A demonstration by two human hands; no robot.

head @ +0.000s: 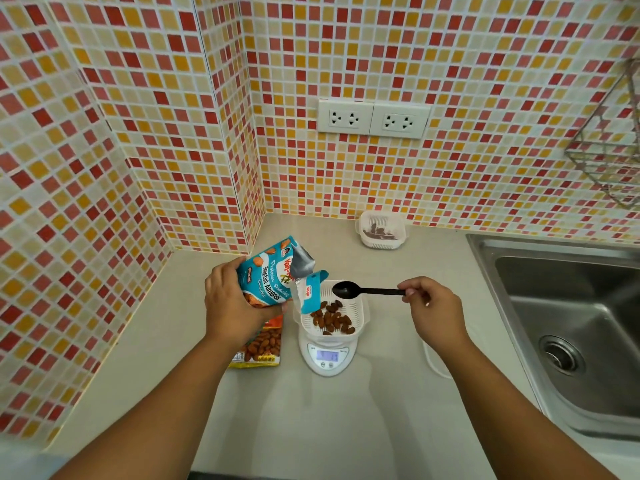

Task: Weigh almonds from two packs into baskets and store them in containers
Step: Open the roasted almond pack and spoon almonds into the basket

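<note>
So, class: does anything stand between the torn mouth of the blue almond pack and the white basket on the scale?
Only the pack's own torn flap hangs over the basket; the black spoon hovers above the far rim, beside that path.

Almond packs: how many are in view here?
2. A blue pack is held by the left hand beside the basket; an orange pack lies on the counter, partly hidden under that hand.

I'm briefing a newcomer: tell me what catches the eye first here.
The teal almond pack, tilted in the left hand over the white basket of almonds on the scale. The right hand holds a black spoon above it.
</note>
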